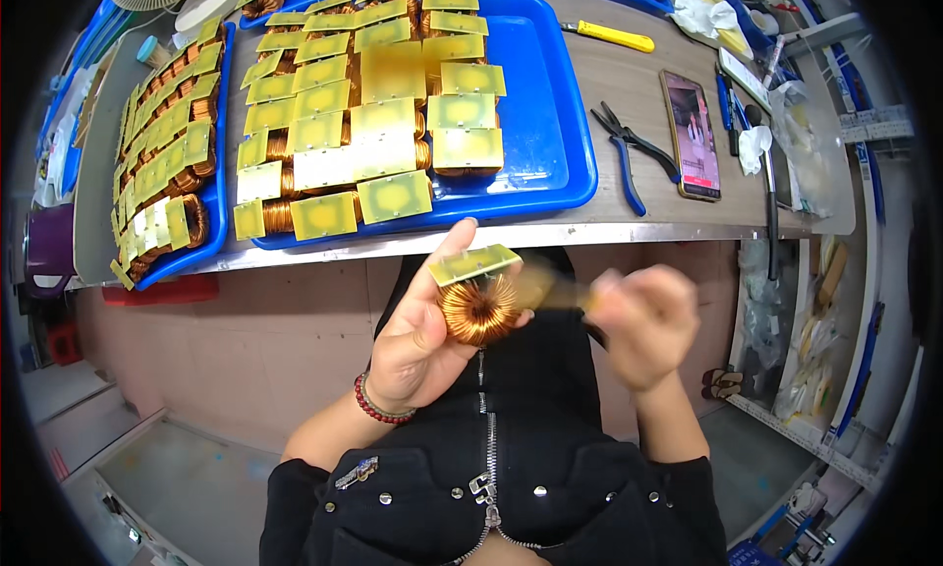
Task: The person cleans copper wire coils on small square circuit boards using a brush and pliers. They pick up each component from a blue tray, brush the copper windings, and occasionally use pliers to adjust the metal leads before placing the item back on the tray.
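A copper coil [478,309] with its yellow board is pinched in the left hand [424,340], held off the surface's near edge, while the blurred right hand [643,322] is curled round something unclear, so it could easily get knocked loose.

Open air below the surface [629,222] edge, around both hands. Left half of surface crowded by blue trays [550,134] packed with coils. Bare strip between tray and pliers [629,153]; beyond, phone [693,134] and clutter blocking the right end.
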Demonstrator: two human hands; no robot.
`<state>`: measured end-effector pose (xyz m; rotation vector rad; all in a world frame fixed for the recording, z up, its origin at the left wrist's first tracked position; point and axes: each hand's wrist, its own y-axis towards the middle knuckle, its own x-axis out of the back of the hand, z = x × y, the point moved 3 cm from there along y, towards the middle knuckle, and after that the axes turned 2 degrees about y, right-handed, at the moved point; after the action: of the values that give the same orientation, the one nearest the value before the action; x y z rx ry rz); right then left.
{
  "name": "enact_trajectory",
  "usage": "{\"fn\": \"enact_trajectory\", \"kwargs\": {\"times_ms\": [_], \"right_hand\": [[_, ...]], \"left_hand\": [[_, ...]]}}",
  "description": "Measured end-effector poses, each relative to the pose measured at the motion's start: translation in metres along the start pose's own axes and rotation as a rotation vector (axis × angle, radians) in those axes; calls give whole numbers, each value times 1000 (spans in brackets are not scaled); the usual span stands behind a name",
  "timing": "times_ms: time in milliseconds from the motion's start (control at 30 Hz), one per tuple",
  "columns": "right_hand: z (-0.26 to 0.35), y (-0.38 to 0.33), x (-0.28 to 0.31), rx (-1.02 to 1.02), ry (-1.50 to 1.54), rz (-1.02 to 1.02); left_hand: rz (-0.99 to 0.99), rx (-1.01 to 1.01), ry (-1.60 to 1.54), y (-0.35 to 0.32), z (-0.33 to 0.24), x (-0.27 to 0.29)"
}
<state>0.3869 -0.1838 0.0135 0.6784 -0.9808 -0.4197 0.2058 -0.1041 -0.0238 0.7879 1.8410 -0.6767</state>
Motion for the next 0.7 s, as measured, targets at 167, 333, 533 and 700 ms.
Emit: {"fn": "enact_trajectory", "kwargs": {"times_ms": [167,333,533,700], "right_hand": [[-12,0,27,-296,21,-108],[16,-4,4,-176,62,59],[2,-18,15,-406,145,-108],[3,-23,8,-196,122,67]], "left_hand": [[-9,31,20,-1,-4,5],[-93,144,-10,4,3,2],[50,140,-46,4,7,9],[-6,143,-26,5,11,7]]}}
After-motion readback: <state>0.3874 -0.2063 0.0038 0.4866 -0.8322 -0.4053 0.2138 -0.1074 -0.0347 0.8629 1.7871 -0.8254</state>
